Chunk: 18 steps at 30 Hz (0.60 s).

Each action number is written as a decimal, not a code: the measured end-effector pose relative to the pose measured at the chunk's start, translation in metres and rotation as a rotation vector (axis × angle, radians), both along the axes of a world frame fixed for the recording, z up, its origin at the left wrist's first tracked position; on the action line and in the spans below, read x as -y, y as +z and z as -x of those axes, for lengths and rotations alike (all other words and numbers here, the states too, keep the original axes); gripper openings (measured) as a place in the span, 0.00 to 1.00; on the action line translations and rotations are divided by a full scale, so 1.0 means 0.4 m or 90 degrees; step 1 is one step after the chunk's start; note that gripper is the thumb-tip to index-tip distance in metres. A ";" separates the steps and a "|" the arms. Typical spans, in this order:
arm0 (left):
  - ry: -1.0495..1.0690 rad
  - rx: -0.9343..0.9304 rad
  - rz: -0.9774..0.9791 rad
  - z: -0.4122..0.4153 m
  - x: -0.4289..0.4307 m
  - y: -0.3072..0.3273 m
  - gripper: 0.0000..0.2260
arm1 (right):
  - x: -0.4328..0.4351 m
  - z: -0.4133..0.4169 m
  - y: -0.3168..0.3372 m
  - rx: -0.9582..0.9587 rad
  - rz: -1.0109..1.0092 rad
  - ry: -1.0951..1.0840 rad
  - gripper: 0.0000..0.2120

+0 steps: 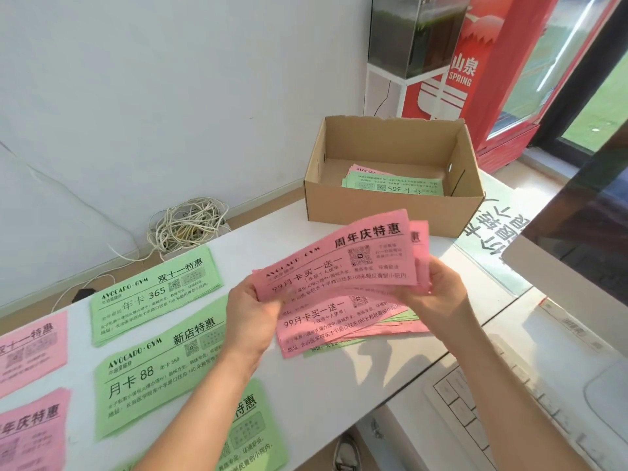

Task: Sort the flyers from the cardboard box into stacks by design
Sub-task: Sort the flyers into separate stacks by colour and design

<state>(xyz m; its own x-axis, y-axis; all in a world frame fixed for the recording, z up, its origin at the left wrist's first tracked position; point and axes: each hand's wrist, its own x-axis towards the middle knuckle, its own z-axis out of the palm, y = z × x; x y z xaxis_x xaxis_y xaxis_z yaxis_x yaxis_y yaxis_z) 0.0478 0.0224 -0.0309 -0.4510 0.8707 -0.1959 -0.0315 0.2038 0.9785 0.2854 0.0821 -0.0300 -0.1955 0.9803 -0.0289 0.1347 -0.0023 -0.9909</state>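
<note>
My right hand (438, 287) grips a fanned bundle of pink and green flyers (343, 321) above the white table (306, 379). My left hand (253, 314) pinches the left end of the top pink flyer (339, 260), lifted off the bundle. The cardboard box (390, 205) stands open behind, with green and pink flyers (390, 185) lying inside. Sorted stacks lie to the left: a green "365" stack (153, 294), a green "88" stack (159, 372), a green stack (251, 433) under my left forearm, and two pink stacks (30, 348) (30, 433) at the left edge.
A white keyboard (509, 413) and a monitor (584, 232) occupy the right side. A tangle of white cable (187, 226) lies on the floor past the table's far edge. A red drinks fridge (503, 73) and a glass tank (414, 32) stand behind the box.
</note>
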 end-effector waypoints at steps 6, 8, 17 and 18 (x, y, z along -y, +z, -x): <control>-0.031 -0.051 0.022 -0.006 0.008 -0.048 0.12 | 0.001 0.002 -0.022 0.062 0.012 0.038 0.27; -0.028 -0.063 0.038 -0.003 0.008 -0.061 0.14 | 0.003 0.010 -0.032 -0.013 0.046 0.043 0.28; 0.023 -0.140 0.052 -0.012 -0.010 -0.063 0.20 | 0.000 0.034 -0.028 -0.170 0.110 -0.054 0.27; 0.023 -0.146 0.054 -0.013 -0.011 -0.064 0.21 | -0.002 0.037 -0.026 -0.151 0.103 -0.059 0.27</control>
